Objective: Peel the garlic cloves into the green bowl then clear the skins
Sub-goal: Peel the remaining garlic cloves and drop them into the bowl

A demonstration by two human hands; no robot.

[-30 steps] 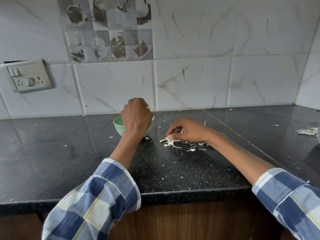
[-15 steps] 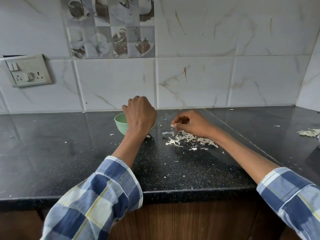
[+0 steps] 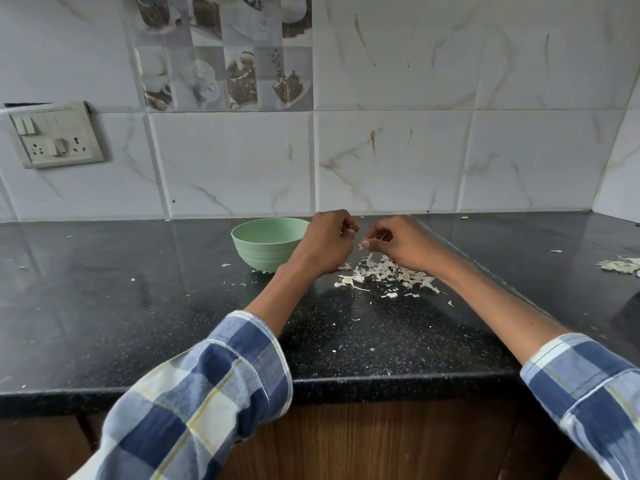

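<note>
Garlic skins (image 3: pixel 384 275) lie in a loose pile on the black tabletop (image 3: pixel 138 306), just right of the green bowl (image 3: pixel 268 242), which stands upright near the tiled wall. Above the pile, the right hand (image 3: pixel 405 244) pinches a thin bit of skin between thumb and fingertips. Close beside it, the left hand (image 3: pixel 327 242) is curled around something small; what it is cannot be told. More skins (image 3: pixel 620 265) sit at the far right edge.

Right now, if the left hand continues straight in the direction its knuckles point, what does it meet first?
Most likely the right hand. The left hand points rightward across a small gap, at about the same height. The skin pile lies lower on the counter, so it should pass above it, though depth is uncertain from one view.
</note>
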